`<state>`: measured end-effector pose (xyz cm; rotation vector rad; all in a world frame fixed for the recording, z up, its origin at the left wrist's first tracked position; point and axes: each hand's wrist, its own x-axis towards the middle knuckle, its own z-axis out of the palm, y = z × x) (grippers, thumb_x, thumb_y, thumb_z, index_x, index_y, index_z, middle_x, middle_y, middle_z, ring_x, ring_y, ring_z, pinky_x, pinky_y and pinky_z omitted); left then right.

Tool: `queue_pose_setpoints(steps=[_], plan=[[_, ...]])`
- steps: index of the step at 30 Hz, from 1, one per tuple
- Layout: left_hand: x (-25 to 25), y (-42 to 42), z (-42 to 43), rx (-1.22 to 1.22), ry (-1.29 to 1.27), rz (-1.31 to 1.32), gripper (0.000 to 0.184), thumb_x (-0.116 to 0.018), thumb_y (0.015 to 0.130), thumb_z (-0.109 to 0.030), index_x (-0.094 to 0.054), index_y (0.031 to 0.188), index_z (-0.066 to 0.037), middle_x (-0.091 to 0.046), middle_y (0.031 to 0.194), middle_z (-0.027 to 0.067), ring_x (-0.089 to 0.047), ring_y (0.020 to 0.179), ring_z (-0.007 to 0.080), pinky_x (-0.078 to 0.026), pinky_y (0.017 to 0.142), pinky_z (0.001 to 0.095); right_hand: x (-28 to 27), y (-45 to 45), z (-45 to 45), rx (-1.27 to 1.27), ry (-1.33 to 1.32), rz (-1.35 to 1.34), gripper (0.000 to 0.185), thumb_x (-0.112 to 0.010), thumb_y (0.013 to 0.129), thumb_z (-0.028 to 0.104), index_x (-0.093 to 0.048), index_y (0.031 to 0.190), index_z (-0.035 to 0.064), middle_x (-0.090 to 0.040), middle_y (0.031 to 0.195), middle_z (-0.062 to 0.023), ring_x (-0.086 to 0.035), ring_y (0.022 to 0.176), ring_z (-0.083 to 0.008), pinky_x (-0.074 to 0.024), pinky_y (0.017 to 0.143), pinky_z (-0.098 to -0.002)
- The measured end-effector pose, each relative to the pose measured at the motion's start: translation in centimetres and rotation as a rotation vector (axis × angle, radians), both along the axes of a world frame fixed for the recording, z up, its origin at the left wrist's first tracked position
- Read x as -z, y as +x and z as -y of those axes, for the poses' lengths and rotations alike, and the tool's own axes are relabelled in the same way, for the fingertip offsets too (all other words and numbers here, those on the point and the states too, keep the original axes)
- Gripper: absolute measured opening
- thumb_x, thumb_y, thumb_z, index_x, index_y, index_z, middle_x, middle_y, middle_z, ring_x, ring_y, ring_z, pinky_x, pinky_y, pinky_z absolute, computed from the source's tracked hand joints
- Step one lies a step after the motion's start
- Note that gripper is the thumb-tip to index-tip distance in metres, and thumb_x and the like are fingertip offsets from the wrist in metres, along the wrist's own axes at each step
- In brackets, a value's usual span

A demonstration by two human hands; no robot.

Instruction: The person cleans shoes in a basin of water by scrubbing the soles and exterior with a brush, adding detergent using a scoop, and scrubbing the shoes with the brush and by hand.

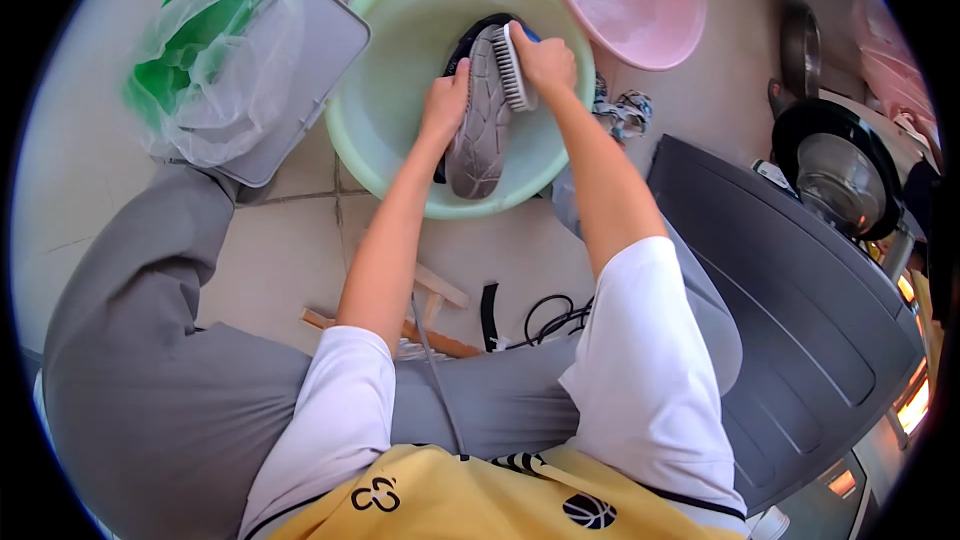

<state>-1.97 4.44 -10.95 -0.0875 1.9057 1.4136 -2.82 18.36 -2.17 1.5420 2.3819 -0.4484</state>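
A dark shoe with a grey sole (478,145) is held over a pale green basin (350,130), its sole turned up toward me. My left hand (445,103) is closed around the shoe's left side, with the thumb along the sole's edge. In my right hand (545,60) is a scrub brush (510,75) with a light body and bristles facing left. The bristles touch or nearly touch the sole's right edge near the upper end. My right-hand fingers partly hide the brush's back.
A pink basin (640,50) with suds stands at the upper right. At the left is a green bin with a clear bag (225,80), beside a grey panel (325,60). A dark grey plastic lid or panel (770,290) lies right. Cables (555,315) rest on the tiles.
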Motion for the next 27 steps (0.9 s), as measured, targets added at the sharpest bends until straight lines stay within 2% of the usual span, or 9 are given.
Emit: queue_pose_setpoints(steps=[5,8,10,13,14,18,24,26,27], plan=[[0.8,0.1,-0.1,-0.061,0.057,0.064,0.069,-0.038,0.085,-0.057,-0.064,0.073,0.005,-0.06,0.069,0.025,-0.06,0.078,0.0372,-0.044,0.075,0.0399,2.0,-0.6,-2.2,-0.126,-0.021,0.018,0.079,-0.048,0.069,0.067,-0.062,0.096,-0.006,-0.059,0.1,-0.0257,-0.058,0.095,-0.0366,-0.0445,0.084,-0.0399],[0.3,-0.3,0.3,0.035,0.152,0.235,0.066,-0.046,0.08,-0.06,-0.064,0.087,0.003,-0.063,0.082,0.021,-0.06,0.082,0.0266,-0.044,0.076,0.0343,1.4,-0.1,-2.1,-0.097,-0.056,0.003,0.078,-0.048,0.07,0.067,-0.061,0.095,-0.006,-0.059,0.099,-0.026,-0.058,0.093,-0.0371,-0.0455,0.082,-0.0404],[-0.4,-0.5,0.4,0.0,0.215,0.145,0.055,-0.054,0.084,-0.044,-0.053,0.113,0.003,-0.059,0.101,0.0123,-0.055,0.088,0.0171,-0.044,0.075,0.0263,0.7,0.5,-1.3,-0.119,-0.042,-0.034,0.078,-0.048,0.07,0.066,-0.061,0.095,-0.0061,-0.059,0.098,-0.0261,-0.058,0.093,-0.0373,-0.0458,0.082,-0.0407],[-2.4,-0.6,2.0,-0.035,0.402,0.251,0.056,-0.06,0.081,-0.035,-0.045,0.122,0.001,-0.054,0.112,0.0131,-0.053,0.098,0.0167,-0.043,0.081,0.0269,-1.7,2.2,1.1,-0.165,-0.066,-0.091,0.077,-0.05,0.07,0.065,-0.06,0.095,-0.0068,-0.06,0.095,-0.0267,-0.058,0.092,-0.0381,-0.0459,0.081,-0.042],[-2.4,-0.6,2.7,-0.07,0.491,0.28,0.067,-0.069,0.074,-0.033,-0.042,0.126,0.0,-0.053,0.115,0.0152,-0.052,0.101,0.0188,-0.042,0.085,0.0283,-2.3,3.0,1.8,-0.168,-0.105,-0.101,0.076,-0.051,0.07,0.065,-0.06,0.094,-0.0072,-0.06,0.094,-0.0268,-0.059,0.091,-0.0383,-0.0463,0.08,-0.042],[-4.2,-2.0,5.0,0.05,0.408,0.268,0.062,-0.065,0.076,-0.033,-0.043,0.127,-0.004,-0.053,0.116,0.0142,-0.052,0.102,0.0207,-0.042,0.087,0.0291,-4.5,6.0,3.6,-0.244,-0.26,-0.096,0.075,-0.052,0.07,0.064,-0.061,0.088,-0.008,-0.061,0.089,-0.0275,-0.059,0.088,-0.039,-0.0474,0.077,-0.0417],[-8.1,-6.4,4.0,0.693,-0.208,0.092,0.069,-0.058,0.072,-0.052,-0.046,0.126,-0.011,-0.054,0.118,0.0132,-0.053,0.105,0.0257,-0.04,0.09,0.0347,-4.9,9.6,5.7,-0.218,-0.285,-0.187,0.074,-0.053,0.07,0.063,-0.06,0.088,-0.0086,-0.061,0.085,-0.0276,-0.06,0.085,-0.0389,-0.0479,0.074,-0.0413],[-4.6,-8.4,2.5,1.073,-0.353,-0.381,0.074,-0.055,0.068,-0.062,-0.051,0.12,-0.01,-0.056,0.115,0.014,-0.053,0.106,0.0276,-0.04,0.09,0.0371,-4.9,9.8,6.7,-0.18,-0.302,-0.199,0.072,-0.053,0.071,0.063,-0.06,0.087,-0.0073,-0.061,0.084,-0.0258,-0.06,0.083,-0.0377,-0.0479,0.074,-0.0417],[-4.7,-8.7,1.3,1.081,-0.353,-0.385,0.074,-0.055,0.068,-0.062,-0.051,0.12,-0.01,-0.056,0.115,0.014,-0.053,0.106,0.0276,-0.04,0.09,0.0371,-5.0,9.9,7.0,-0.172,-0.301,-0.202,0.072,-0.053,0.071,0.063,-0.06,0.087,-0.0073,-0.061,0.084,-0.0258,-0.06,0.083,-0.0377,-0.0479,0.074,-0.0417]])
